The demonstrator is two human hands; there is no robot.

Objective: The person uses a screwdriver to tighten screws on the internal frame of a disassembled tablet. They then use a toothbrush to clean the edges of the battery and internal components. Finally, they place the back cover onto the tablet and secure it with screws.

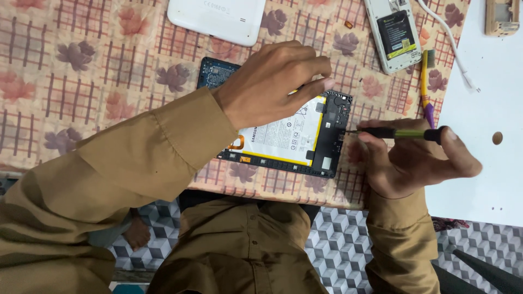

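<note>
I see the opened tablet (294, 139), white battery in a black frame, lying at the tabletop's (81, 81) near edge. My left hand (272, 81) presses it, hiding its upper half. My right hand's (408, 158) fingers pinch a screwdriver (397, 132), tip at the tablet's right edge.

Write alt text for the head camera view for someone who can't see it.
A person's right hand holds a small screwdriver to the edge of an opened tablet, while the left hand steadies it on a floral tablecloth. A white back cover lies above.
</note>
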